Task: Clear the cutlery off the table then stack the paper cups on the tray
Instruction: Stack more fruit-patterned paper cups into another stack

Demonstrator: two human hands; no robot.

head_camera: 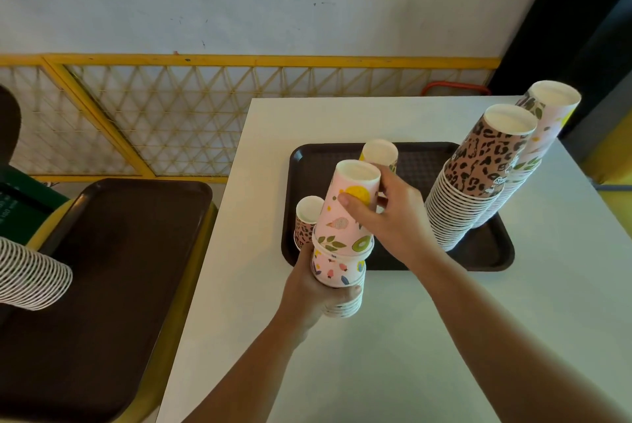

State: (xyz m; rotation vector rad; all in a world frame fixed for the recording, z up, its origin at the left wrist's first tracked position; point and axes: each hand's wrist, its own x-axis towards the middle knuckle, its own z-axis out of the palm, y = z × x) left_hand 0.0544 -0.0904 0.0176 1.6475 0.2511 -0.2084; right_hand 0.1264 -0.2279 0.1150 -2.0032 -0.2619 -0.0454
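Observation:
My left hand [316, 289] grips a short stack of upside-down paper cups [338, 277] above the white table, near the front left corner of the dark brown tray [485, 251]. My right hand [386, 217] holds a pink fruit-print cup [345, 214] that sits upside down on top of that stack. A leopard-print cup [306, 222] and a yellow-patterned cup [379, 154] stand upside down on the tray behind my hands. Two tall stacks rise on the tray's right side: a leopard-print stack [478, 176] and a pink stack [543, 135]. No cutlery is visible.
The white table [410, 337] fills the lower right. To its left a second brown tray [113, 268] rests on a yellow surface, with a lying stack of cups [30, 277] at its left edge. A yellow lattice fence [171, 108] runs along the wall.

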